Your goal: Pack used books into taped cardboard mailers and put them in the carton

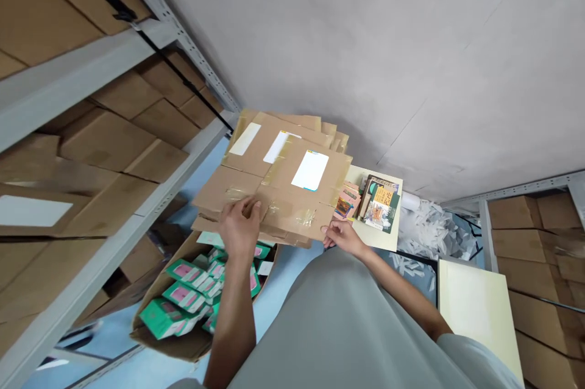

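Observation:
A stack of flattened cardboard boxes (249, 175) leans near the wall, taped along the edges and bearing white labels. On top lies one flattened cardboard box (292, 206) with a white label (311, 170). My left hand (240, 227) is closed at its left edge, thumb and fingers pinched together; the exact hold is partly hidden. With bent fingers, my right hand (342, 235) grips the lower right corner of the same box. Below my left hand stands an open carton (159, 334) of green and pink packets (185, 294).
Metal shelving (178, 194) with stacked cartons (109, 139) flanks the left; more cartons (516, 249) fill a rack at right. Books (378, 205) lie on a cream table (390, 239). Shredded white paper (429, 230) is heaped beyond it. A plain wall (365, 53) rises ahead.

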Tool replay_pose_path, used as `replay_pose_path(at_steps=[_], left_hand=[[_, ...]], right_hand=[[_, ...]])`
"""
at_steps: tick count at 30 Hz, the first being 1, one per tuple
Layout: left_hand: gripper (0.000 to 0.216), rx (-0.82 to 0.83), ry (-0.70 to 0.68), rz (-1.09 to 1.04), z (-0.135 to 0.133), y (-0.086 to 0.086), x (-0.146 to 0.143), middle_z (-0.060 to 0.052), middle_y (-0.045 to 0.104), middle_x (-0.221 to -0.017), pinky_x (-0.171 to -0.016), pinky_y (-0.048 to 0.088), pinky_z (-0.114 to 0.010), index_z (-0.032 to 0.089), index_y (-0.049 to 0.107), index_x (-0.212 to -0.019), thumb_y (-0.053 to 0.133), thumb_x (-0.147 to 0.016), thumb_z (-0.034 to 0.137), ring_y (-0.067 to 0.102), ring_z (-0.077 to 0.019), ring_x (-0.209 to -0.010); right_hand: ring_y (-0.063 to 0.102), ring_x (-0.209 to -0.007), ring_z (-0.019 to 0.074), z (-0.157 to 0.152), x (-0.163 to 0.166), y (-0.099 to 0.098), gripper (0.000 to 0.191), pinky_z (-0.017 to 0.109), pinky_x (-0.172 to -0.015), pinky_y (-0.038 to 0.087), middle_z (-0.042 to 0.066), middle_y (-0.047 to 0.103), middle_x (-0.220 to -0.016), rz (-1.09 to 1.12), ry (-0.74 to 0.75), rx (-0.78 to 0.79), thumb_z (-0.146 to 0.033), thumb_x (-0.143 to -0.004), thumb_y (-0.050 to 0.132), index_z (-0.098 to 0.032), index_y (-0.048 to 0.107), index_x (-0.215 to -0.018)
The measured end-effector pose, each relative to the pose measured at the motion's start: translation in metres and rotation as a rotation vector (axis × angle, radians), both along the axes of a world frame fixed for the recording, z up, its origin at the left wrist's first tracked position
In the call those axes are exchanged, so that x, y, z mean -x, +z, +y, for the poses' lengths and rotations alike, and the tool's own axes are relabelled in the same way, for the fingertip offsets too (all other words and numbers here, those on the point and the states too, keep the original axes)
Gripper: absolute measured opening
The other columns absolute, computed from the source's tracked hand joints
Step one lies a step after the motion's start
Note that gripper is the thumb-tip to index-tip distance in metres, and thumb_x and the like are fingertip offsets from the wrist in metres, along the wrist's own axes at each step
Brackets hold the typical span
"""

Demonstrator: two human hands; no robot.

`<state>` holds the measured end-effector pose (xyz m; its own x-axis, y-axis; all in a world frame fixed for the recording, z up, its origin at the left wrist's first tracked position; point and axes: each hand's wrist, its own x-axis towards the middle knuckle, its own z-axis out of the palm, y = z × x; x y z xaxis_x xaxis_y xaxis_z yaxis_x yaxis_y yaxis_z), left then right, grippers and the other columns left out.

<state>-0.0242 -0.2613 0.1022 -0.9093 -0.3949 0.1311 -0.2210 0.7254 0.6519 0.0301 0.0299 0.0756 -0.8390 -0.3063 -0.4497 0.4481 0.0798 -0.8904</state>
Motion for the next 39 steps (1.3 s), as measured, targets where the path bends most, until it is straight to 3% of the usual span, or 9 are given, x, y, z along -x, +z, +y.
replay_pose_path(at_steps=[10,15,19,21,24,26,29,34,39], left_hand=[[0.037,0.128,-0.108,0.089,0.020,0.012,-0.002,-0.021,0.078,-0.125,-0.119,0.047,-0.066,0.015,0.079,-0.120,0.069,-0.093,0.037,0.067,-0.0442,-0.128],[0.029,-0.038,-0.279,0.242,0.077,0.041,-0.014,-0.014,0.077,-0.131,-0.121,0.048,-0.058,0.024,0.078,-0.123,0.066,-0.103,0.042,0.068,-0.0357,-0.131],[0.031,-0.304,-0.591,0.142,0.143,0.045,-0.032,-0.009,0.077,-0.130,-0.118,0.053,-0.046,0.026,0.078,-0.126,0.063,-0.106,0.046,0.071,-0.0277,-0.127],[0.032,-0.486,-0.794,-0.001,0.178,0.024,-0.042,-0.007,0.078,-0.131,-0.116,0.055,-0.043,0.028,0.077,-0.128,0.062,-0.107,0.047,0.072,-0.0257,-0.127],[0.042,-0.718,-0.975,-0.306,0.231,-0.033,-0.050,-0.010,0.076,-0.140,-0.114,0.057,-0.043,0.027,0.073,-0.137,0.067,-0.101,0.047,0.071,-0.0280,-0.132],[0.049,-0.773,-0.893,-0.507,0.261,-0.076,-0.048,-0.016,0.072,-0.148,-0.110,0.059,-0.045,0.022,0.071,-0.137,0.076,-0.093,0.042,0.069,-0.0330,-0.137],[0.046,-0.725,-0.707,-0.638,0.292,-0.126,-0.036,-0.020,0.075,-0.139,-0.110,0.057,-0.049,0.018,0.074,-0.123,0.084,-0.081,0.035,0.069,-0.0374,-0.133],[0.028,-0.730,-0.684,-0.637,0.304,-0.156,-0.022,-0.015,0.082,-0.112,-0.103,0.060,-0.049,0.018,0.074,-0.103,0.079,-0.081,0.035,0.077,-0.0343,-0.112],[0.029,-0.764,-0.663,-0.624,0.300,-0.168,-0.030,-0.015,0.082,-0.113,-0.097,0.062,-0.043,0.018,0.075,-0.105,0.079,-0.081,0.033,0.078,-0.0307,-0.108]], right_hand=[[0.076,-0.068,0.0154,0.019,-0.010,-0.013,0.064,0.025,-0.066,0.057,0.002,0.078,-0.077,-0.057,-0.058,0.090,-0.084,-0.083,0.079,-0.021,0.066,-0.088],[0.077,-0.071,0.0159,0.048,-0.011,-0.034,0.051,0.026,-0.069,0.060,0.003,0.081,-0.086,-0.029,-0.189,0.091,-0.070,-0.091,0.080,-0.021,0.071,-0.099],[0.079,-0.074,0.0183,0.092,-0.011,-0.065,0.032,0.028,-0.069,0.062,0.005,0.081,-0.087,-0.028,-0.440,-0.253,-0.052,-0.100,0.071,-0.020,0.073,-0.098],[0.081,-0.089,0.0222,0.121,-0.014,-0.078,0.024,0.031,-0.078,0.064,0.008,0.083,-0.096,-0.028,-0.594,-0.473,-0.044,-0.100,0.069,-0.020,0.074,-0.098],[0.076,-0.121,0.0292,0.161,-0.025,-0.092,0.025,0.040,-0.103,0.061,0.017,0.080,-0.126,-0.048,-0.774,-0.666,-0.037,-0.098,0.068,-0.017,0.074,-0.112],[0.070,-0.135,0.0333,0.181,-0.033,-0.100,0.034,0.045,-0.113,0.056,0.023,0.075,-0.138,-0.080,-0.856,-0.751,-0.034,-0.095,0.069,-0.014,0.072,-0.122],[0.074,-0.129,0.0363,0.196,-0.041,-0.113,0.034,0.045,-0.109,0.058,0.022,0.080,-0.127,-0.140,-0.897,-0.784,-0.032,-0.091,0.074,-0.013,0.074,-0.120],[0.083,-0.094,0.0309,0.206,-0.051,-0.127,0.014,0.038,-0.089,0.064,0.012,0.084,-0.091,-0.162,-0.881,-0.713,-0.029,-0.088,0.075,-0.018,0.081,-0.094],[0.082,-0.083,0.0248,0.216,-0.075,-0.130,0.023,0.035,-0.083,0.065,0.007,0.084,-0.089,-0.139,-0.894,-0.624,-0.025,-0.083,0.071,-0.019,0.084,-0.101]])
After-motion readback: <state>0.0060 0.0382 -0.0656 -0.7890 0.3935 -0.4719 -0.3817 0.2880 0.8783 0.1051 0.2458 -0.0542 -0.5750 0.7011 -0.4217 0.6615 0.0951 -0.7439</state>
